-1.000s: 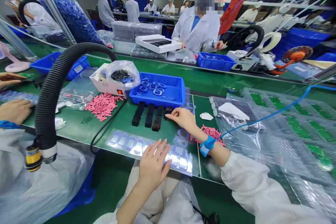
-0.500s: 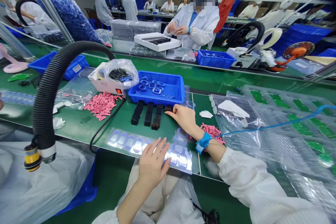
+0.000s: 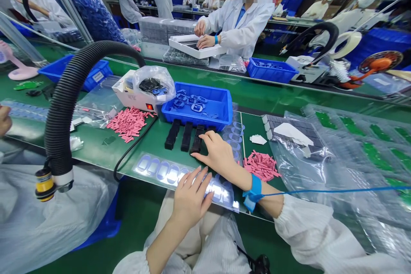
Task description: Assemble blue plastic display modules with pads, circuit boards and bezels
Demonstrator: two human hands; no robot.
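My left hand [image 3: 192, 199] lies with fingers stretched out over a clear sheet of oval film stickers [image 3: 160, 170] at the table's front edge. My right hand [image 3: 220, 152] is at the rightmost row of black parts [image 3: 197, 139]. Its thumb touches the near end and its fingertips the far right side, so the row sits between them. Two more rows of black parts, one in the middle [image 3: 186, 137] and one on the left [image 3: 172, 135], lie beside it. The exact kind of these parts is too small to make out.
Behind the rows stands a blue bin [image 3: 221, 113] with blue frames. Pink strips lie in a left pile [image 3: 128, 124] and a right pile [image 3: 261, 166]. A black hose [image 3: 58, 120] arches at left. A blue cord [image 3: 321, 190] trails from my right wrist. A co-worker [image 3: 237, 25] sits opposite.
My right hand has come nearer and left, from the far end of the rightmost row to spanning it with thumb and fingers. My left hand stays on the sheet. The view has shifted slightly.
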